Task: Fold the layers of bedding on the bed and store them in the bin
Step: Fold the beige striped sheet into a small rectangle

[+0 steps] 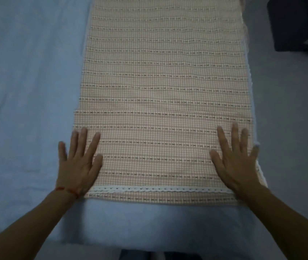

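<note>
Neither grip is closed: both hands lie released, fingers straight and spread, palms down on the near end of the pink checked blanket (164, 102). At the near edge of the view I see my two forearms reaching forward over the pale blue sheet (23, 102) that covers the bed; a red thread bracelet (68, 191) circles the left wrist. My left hand (79, 166) rests at the blanket's near left corner, half on the fabric and half on the sheet beside it, while my right hand (235, 162) presses flat just inside the right edge, its little finger near the border. Between them runs a white lace trim (158, 190) across the near hem. Beyond the hands the blanket lies as a long narrow strip, apparently already folded lengthwise, running away from me along the right side of the bed. I judge the step in hand to be smoothing and squaring this strip before the next crosswise fold; to do it well I would sweep both palms outward and away, keep the layered edges aligned, then bring the near hem toward the far end. At far right, on the grey floor, stands a dark container (299, 23), possibly the bin, well apart from the blanket.
</note>
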Demonstrator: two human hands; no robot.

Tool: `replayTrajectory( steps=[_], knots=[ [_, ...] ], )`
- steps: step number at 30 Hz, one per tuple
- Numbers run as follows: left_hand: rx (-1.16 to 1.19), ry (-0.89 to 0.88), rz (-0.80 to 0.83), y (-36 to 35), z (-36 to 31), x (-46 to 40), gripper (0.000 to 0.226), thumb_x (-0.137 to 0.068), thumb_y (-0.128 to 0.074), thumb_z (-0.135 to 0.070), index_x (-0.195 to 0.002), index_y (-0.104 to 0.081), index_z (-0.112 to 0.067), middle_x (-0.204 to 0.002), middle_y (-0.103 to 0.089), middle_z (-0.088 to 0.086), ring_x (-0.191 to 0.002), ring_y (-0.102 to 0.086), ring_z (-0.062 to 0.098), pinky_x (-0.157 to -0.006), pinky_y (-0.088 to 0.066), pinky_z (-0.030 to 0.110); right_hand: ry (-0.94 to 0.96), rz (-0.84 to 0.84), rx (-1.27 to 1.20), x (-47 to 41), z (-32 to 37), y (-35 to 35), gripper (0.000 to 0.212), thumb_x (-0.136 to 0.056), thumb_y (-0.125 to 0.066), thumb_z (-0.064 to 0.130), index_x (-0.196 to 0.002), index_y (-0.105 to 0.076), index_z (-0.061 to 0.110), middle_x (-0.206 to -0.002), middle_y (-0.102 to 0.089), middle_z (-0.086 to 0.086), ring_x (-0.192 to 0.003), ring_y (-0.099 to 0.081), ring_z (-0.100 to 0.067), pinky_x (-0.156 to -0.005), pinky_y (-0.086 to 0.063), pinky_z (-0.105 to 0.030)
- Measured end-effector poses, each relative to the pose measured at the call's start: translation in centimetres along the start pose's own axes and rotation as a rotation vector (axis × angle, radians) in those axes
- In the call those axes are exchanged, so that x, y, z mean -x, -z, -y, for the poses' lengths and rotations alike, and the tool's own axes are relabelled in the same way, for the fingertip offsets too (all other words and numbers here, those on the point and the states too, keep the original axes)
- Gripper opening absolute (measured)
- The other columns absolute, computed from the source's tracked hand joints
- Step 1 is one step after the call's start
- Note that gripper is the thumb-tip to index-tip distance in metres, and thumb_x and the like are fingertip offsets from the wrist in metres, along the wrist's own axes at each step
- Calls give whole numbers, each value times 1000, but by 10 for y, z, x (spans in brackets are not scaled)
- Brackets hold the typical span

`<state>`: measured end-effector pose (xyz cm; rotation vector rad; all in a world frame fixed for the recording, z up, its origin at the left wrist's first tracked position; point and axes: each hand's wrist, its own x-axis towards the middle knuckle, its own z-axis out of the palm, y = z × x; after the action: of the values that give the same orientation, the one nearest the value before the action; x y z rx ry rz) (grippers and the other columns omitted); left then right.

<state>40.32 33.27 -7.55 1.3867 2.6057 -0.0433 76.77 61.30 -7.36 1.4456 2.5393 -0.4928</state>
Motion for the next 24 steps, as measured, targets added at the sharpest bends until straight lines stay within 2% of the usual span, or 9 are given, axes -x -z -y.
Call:
replayTrajectory(
  steps=[4, 7, 9, 11, 15, 17, 19, 22, 24],
  knots=[
    [13, 6, 51, -10, 29, 21, 68, -101, -17, -53, -162, -10, -24, -170, 1, 4, -156, 3, 31, -119, -9, 66, -81, 60, -43, 50, -44, -12, 69, -98, -5, 67, -160, 14, 40, -169, 19, 5, -158, 6, -28, -119, -10, -72],
    [-42, -2, 37, 4, 14, 21, 71, -99, -21, -56, -161, -15, -24, -169, -2, 9, -155, 0, 37, -116, -8, 71, -77, -2, 57, 59, -39, -7, 68, -102, -10, 57, -163, 4, 31, -171, 12, -5, -157, 2, -35, -116, -11, -74],
    [-78, -109, -33, 19, -6, 32, 78, -92, -34, -63, -158, -27, -23, -168, -9, 15, -153, -2, 45, -114, -5, 74, 39, -54, 118, 59, -16, 3, 67, -102, -23, 45, -164, -11, 22, -171, 2, -13, -157, 1, -39, -115, -9, -76],
    [-73, -287, -78, 32, -36, 47, 85, -83, -51, -69, -153, -38, -23, -165, -19, 20, -150, -7, 53, -110, -6, 79, 233, -62, 112, 70, 17, 5, 68, -101, -30, 47, -163, -18, 24, -171, -2, -12, -157, 1, -39, -115, -7, -76],
    [-18, -485, 27, 14, -90, 67, 95, -79, -56, -74, -156, -33, -25, -166, -18, 17, -150, -9, 51, -105, -10, 82, 436, 34, 122, 94, 70, -23, 90, -88, -45, 68, -163, -7, 36, -172, 4, -7, -156, 7, -39, -112, -2, -80],
    [-31, -461, 76, 4, -97, 68, 94, -78, -60, -65, -158, -29, -26, -167, -16, 14, -151, -9, 48, -105, -12, 81, 479, 24, 177, 95, 74, -28, 102, -75, -59, 58, -163, -14, 32, -171, -4, -11, -156, -1, -43, -107, -8, -84],
    [-63, -434, 107, 2, -93, 67, 90, -78, -66, -46, -158, -27, -30, -167, -17, 9, -152, -12, 44, -106, -12, 81, 461, 5, 211, 94, 65, -26, 102, -70, -61, 45, -162, -20, 30, -170, -10, -12, -155, -7, -43, -108, -9, -83],
    [-101, -272, 98, 8, -71, 69, 86, -80, -50, -8, -158, -26, -34, -168, -18, 1, -153, -17, 37, -106, -8, 82, 341, -63, 236, 97, 44, -21, 92, -71, -58, 20, -159, -31, 29, -167, -20, -17, -153, -16, -45, -111, -10, -80],
    [-117, -152, 118, 17, -47, 71, 82, -81, -44, -5, -157, -30, -35, -167, -22, -1, -152, -21, 37, -106, -9, 81, 240, -71, 208, 98, 24, -16, 102, -62, -60, -2, -157, -38, 28, -165, -28, -19, -152, -22, -45, -112, -16, -76]
  ],
)
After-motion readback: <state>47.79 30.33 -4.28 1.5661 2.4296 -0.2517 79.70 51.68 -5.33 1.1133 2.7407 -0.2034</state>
